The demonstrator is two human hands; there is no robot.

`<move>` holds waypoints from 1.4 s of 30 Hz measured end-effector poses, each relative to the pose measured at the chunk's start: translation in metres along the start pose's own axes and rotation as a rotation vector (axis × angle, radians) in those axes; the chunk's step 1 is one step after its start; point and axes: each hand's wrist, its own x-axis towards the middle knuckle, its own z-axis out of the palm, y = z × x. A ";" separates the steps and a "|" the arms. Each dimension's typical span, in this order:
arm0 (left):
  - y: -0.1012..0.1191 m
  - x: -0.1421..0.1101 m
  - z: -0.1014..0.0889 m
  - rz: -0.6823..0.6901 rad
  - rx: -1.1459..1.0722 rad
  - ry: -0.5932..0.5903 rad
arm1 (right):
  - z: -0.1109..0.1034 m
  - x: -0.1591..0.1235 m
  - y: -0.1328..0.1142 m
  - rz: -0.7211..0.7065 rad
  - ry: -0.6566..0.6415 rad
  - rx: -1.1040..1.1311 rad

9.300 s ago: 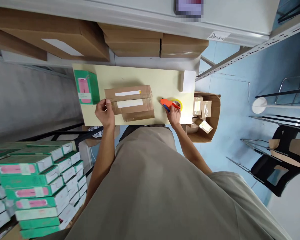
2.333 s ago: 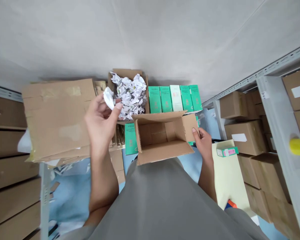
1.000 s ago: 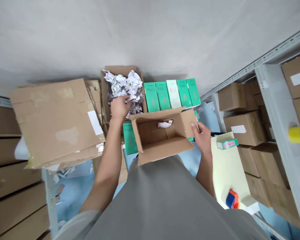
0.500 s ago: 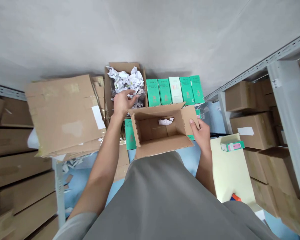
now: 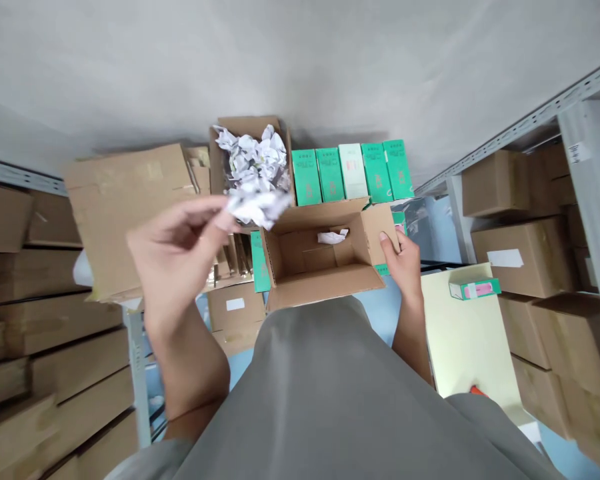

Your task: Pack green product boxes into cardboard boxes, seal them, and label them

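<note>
My left hand (image 5: 180, 247) pinches a crumpled piece of white paper (image 5: 260, 207), a little blurred, between thumb and fingers. It is held up left of an open cardboard box (image 5: 325, 283) in front of me. My right hand (image 5: 401, 263) grips the right end flap of that box, thumb on the inner face. One small crumpled paper piece (image 5: 333, 237) lies inside on the bottom. Behind the held paper stands another carton (image 5: 250, 125), filled with crumpled white paper (image 5: 257, 160).
Several green boxes (image 5: 306, 177) and a white one (image 5: 353, 172) stand in a row against the wall. Flattened cardboard (image 5: 125, 220) is stacked at left. A pale table (image 5: 465, 340) at right bears a green-and-pink box (image 5: 475, 289). Shelves of cartons (image 5: 525, 257) flank both sides.
My left hand has come out of the paper-filled carton and moved left and towards me, now with a crumpled paper in it. My right hand stays on the box flap.
</note>
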 end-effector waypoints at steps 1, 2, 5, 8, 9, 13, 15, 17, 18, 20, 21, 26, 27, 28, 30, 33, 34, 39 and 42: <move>0.012 -0.009 0.001 0.044 0.032 -0.124 | 0.000 0.000 -0.001 -0.007 -0.004 0.002; 0.020 -0.017 0.004 0.082 0.100 -0.229 | -0.001 0.001 -0.003 -0.013 -0.009 0.003; 0.020 -0.031 0.015 0.153 0.324 -0.404 | -0.002 0.003 -0.004 -0.025 -0.019 -0.010; 0.006 -0.037 0.021 0.152 0.440 -0.459 | -0.003 0.004 -0.003 -0.020 -0.029 -0.024; 0.003 -0.037 0.021 0.147 0.450 -0.464 | -0.003 0.004 -0.002 -0.016 -0.032 -0.023; -0.008 -0.032 0.012 0.051 0.415 -0.294 | -0.004 0.005 0.002 -0.008 -0.041 -0.021; -0.023 -0.020 0.008 -0.037 0.377 -0.122 | -0.005 0.005 0.003 -0.005 -0.046 -0.032; -0.048 -0.003 0.004 -0.123 0.345 0.014 | -0.005 0.004 0.003 0.001 -0.033 -0.049; -0.064 0.007 0.004 -0.162 0.339 0.047 | -0.005 0.003 0.002 0.002 -0.023 -0.057; -0.096 0.028 0.006 -0.252 0.348 0.020 | -0.004 0.002 0.000 0.005 -0.009 -0.071; -0.111 0.038 0.008 -0.295 0.376 -0.028 | -0.004 0.001 -0.002 0.008 -0.007 -0.076; -0.160 0.070 0.038 -0.331 0.563 -0.274 | -0.002 -0.003 -0.016 0.024 0.022 -0.085; -0.166 0.074 0.046 -0.338 0.579 -0.292 | -0.001 -0.004 -0.018 0.023 0.028 -0.089; -0.171 0.078 0.055 -0.350 0.585 -0.306 | -0.001 -0.004 -0.020 0.022 0.031 -0.093; -0.180 0.083 0.070 -0.375 0.582 -0.321 | 0.000 -0.005 -0.022 0.024 0.036 -0.106; -0.187 0.088 0.084 -0.400 0.565 -0.313 | 0.001 -0.007 -0.024 0.037 0.051 -0.115; -0.187 0.088 0.085 -0.404 0.555 -0.302 | 0.001 -0.008 -0.024 0.043 0.058 -0.115; -0.167 0.083 0.066 -0.430 0.410 -0.179 | 0.002 -0.008 -0.024 0.069 0.071 -0.115; -0.128 0.073 0.042 -0.356 0.229 -0.004 | 0.002 -0.008 -0.023 0.064 0.063 -0.110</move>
